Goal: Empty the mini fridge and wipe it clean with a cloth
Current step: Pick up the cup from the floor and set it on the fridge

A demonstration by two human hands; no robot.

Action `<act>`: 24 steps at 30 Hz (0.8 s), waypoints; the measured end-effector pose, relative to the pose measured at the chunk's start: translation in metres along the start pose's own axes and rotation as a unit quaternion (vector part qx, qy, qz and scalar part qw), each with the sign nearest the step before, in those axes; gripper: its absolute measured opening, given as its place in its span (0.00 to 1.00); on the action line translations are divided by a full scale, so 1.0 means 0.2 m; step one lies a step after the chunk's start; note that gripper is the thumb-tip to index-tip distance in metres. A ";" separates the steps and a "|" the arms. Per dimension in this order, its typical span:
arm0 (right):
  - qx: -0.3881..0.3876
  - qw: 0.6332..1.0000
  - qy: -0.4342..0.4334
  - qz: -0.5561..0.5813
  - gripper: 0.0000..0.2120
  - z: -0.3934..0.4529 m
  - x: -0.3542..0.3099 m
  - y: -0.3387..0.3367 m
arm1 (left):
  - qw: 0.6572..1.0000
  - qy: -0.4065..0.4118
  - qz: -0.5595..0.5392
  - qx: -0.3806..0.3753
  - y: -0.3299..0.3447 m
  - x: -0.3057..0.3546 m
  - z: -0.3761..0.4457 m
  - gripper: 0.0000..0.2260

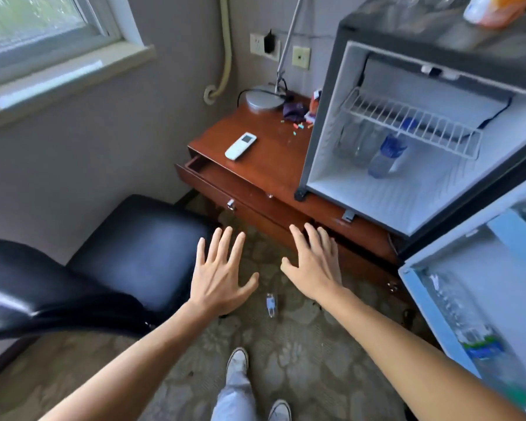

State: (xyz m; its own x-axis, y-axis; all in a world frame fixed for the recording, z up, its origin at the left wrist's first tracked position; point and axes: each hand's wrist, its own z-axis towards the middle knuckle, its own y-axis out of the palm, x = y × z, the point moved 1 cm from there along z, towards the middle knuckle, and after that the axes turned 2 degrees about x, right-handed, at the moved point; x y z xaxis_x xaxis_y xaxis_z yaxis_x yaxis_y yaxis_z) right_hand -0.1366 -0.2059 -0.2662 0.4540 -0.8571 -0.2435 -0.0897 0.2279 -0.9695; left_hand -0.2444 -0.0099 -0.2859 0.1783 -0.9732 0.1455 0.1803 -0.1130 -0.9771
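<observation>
Two hands: yours, both stretched out in front of you, palms down, above the carpet.
Left hand (222, 276): fingers (217, 243) spread and straight, released, grasping nothing, near the black chair (128, 256).
Right hand (315, 265): fingers (313, 238) spread and straight, released, grasping nothing, in front of the worktop's edge.
Mini fridge (413, 34): sits on the wooden worktop (274, 165) to your right, its door (480, 278) swung wide.
Inside the fridge: a blue-capped water bottle (387, 156) stands under a white wire shelf (413, 123); clear bottles stand beside it.
Door shelf: more bottles, blurred.
Worktop: a white remote (240, 145), a lamp base (264, 98), one drawer (225, 189) pulled partly out.
Floor: a small bottle (271, 303) lies on the carpet between your hands.
</observation>
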 end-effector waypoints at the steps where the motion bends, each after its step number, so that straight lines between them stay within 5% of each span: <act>1: -0.014 1.000 0.004 0.002 0.36 -0.03 0.01 0.07 | 1.000 -0.005 -0.004 -0.013 0.07 0.00 -0.02 0.42; 11: -0.066 0.997 0.041 -0.025 0.39 0.03 0.19 0.99 | 0.997 -0.017 -0.027 -0.077 0.94 -0.11 -0.03 0.42; 24: -0.170 0.977 0.126 -0.017 0.41 0.38 0.65 3.31 | 0.995 0.015 -0.021 -0.101 2.89 -0.48 0.03 0.45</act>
State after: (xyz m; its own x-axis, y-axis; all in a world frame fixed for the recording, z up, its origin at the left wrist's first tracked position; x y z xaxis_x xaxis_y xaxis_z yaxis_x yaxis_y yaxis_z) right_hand -0.0703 -0.1316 -0.9385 0.2320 -0.9580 -0.1682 -0.3879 0.0675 -0.9192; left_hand -0.1521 0.0188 -0.8630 0.1445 -0.9719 0.1861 -0.0121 -0.1897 -0.9818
